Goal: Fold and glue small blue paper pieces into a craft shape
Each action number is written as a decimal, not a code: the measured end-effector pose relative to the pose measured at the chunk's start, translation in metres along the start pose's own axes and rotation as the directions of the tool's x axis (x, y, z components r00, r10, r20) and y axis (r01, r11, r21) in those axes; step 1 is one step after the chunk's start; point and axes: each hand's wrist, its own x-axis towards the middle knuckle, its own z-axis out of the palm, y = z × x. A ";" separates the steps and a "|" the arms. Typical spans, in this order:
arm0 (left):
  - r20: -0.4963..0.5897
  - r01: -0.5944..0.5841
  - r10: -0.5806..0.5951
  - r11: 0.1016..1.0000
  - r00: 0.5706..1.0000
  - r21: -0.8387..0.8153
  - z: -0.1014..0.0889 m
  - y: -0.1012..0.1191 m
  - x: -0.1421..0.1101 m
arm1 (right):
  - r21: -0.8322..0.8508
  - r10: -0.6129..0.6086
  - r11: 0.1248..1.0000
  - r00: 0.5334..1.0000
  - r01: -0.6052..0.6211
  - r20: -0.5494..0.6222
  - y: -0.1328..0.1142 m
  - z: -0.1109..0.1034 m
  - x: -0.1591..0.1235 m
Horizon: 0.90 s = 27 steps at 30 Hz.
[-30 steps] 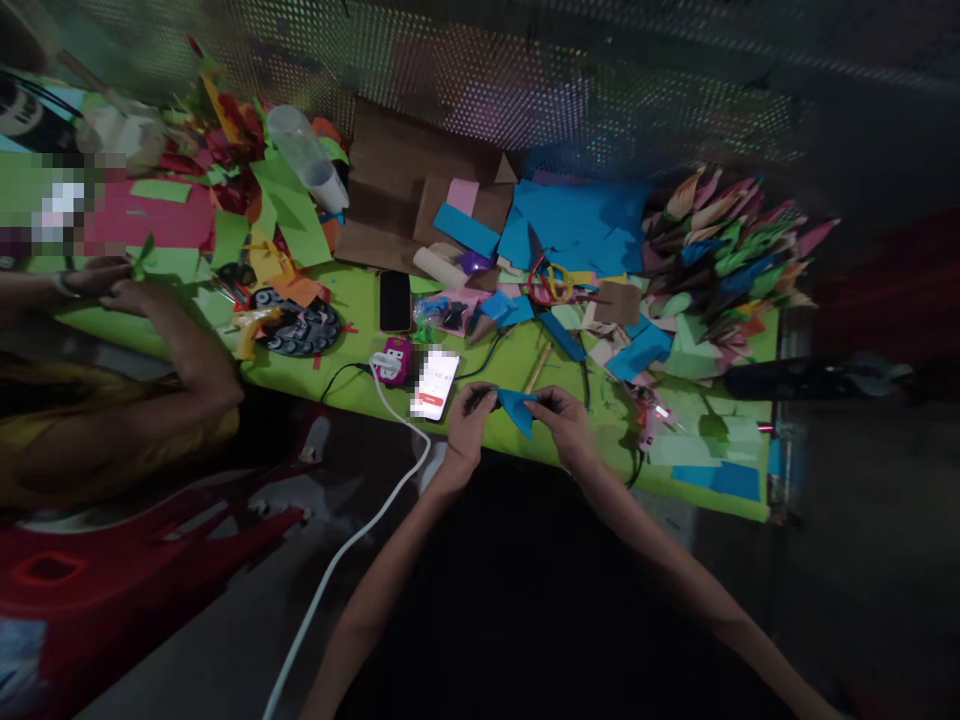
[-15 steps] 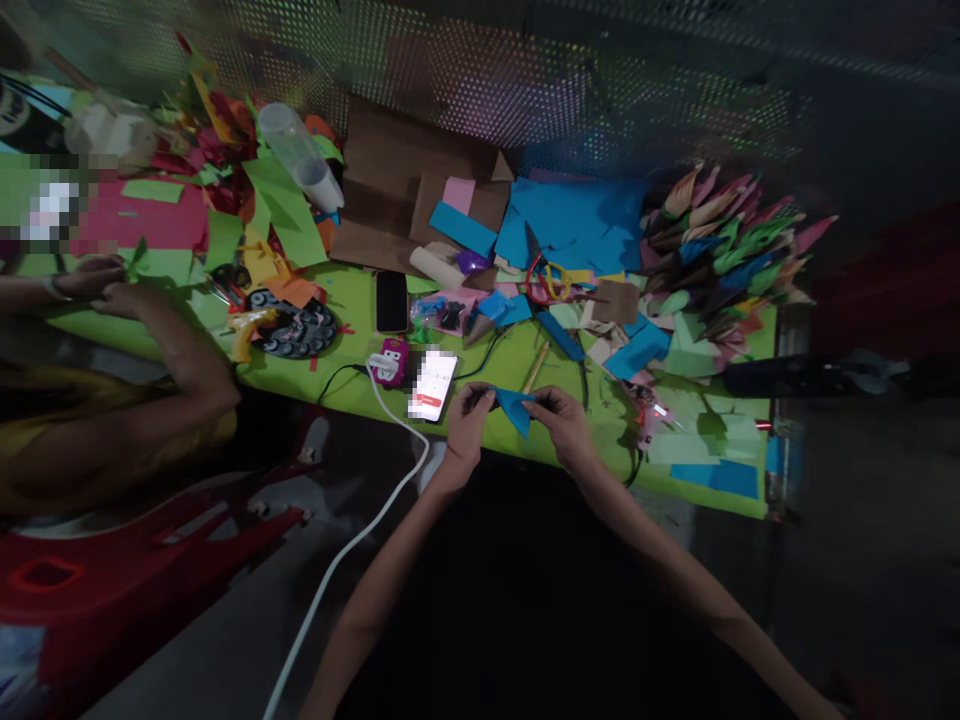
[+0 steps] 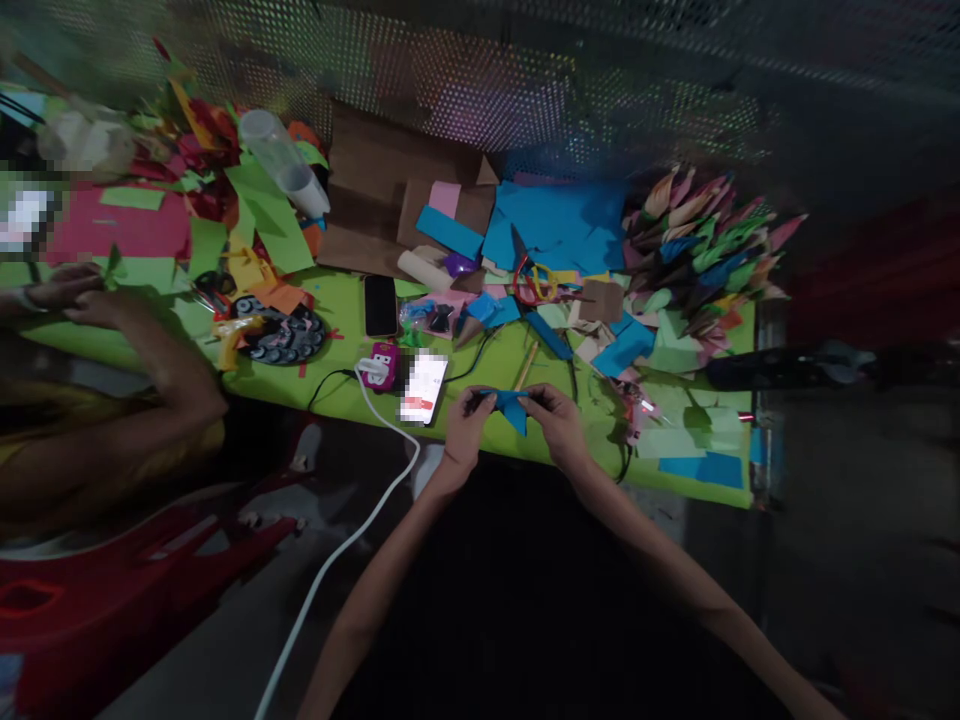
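Head view, left hand: the left hand (image 3: 466, 418) is just below the frame's middle, fingertips closed in a pinch on the small blue paper (image 3: 514, 410).
Right hand: and here's the right hand (image 3: 559, 420), fingers bent, pinching the other side of it.
Blue paper: up between the two hands it goes across, a pointed end hanging down over the table's near edge.
Near the hands: a lit phone (image 3: 425, 388) lies just left of them, a magenta adapter (image 3: 383, 366) beside it; a thin yellowish stick (image 3: 527, 364) lies just above.
Right of centre: a pink tool (image 3: 631, 418) with a dark cord.
Above the hands: red-handled scissors (image 3: 525, 285) amid paper scraps, and a dark phone (image 3: 380, 306) over to the left.
Upper right: a big cluster of colourful paper cones (image 3: 712, 250).
Far left: a co-worker's hands (image 3: 82, 297) at green paper (image 3: 112, 268).
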 end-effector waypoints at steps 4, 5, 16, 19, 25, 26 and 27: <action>-0.021 -0.001 0.001 1.000 1.000 0.016 0.001 -0.003 -0.001 | -0.015 -0.012 1.000 1.000 0.012 -0.008 0.001 -0.001 -0.001; -0.022 0.005 -0.005 1.000 1.000 0.006 0.002 -0.003 -0.002 | -0.018 -0.017 1.000 1.000 0.017 -0.022 0.001 -0.001 -0.001; -0.036 -0.008 0.006 0.999 0.999 -0.040 0.000 -0.003 -0.003 | 0.019 -0.003 1.000 0.998 0.004 -0.062 0.006 -0.005 -0.001; -0.036 -0.023 0.022 0.999 0.999 -0.041 0.000 -0.004 -0.003 | 0.008 -0.013 1.000 0.999 0.013 -0.051 0.008 -0.005 -0.001; -0.065 -0.043 0.042 0.999 0.997 -0.019 0.000 -0.003 -0.006 | 0.009 -0.013 1.000 0.999 0.013 -0.040 0.011 -0.005 -0.001; -0.068 -0.045 0.044 0.999 0.997 -0.015 0.000 -0.002 -0.006 | 0.007 -0.014 1.000 0.999 0.014 -0.035 0.012 -0.005 -0.001; -0.071 -0.047 0.046 0.999 0.996 -0.011 0.000 -0.002 -0.006 | 0.007 -0.015 1.000 0.999 0.015 -0.031 0.012 -0.005 -0.002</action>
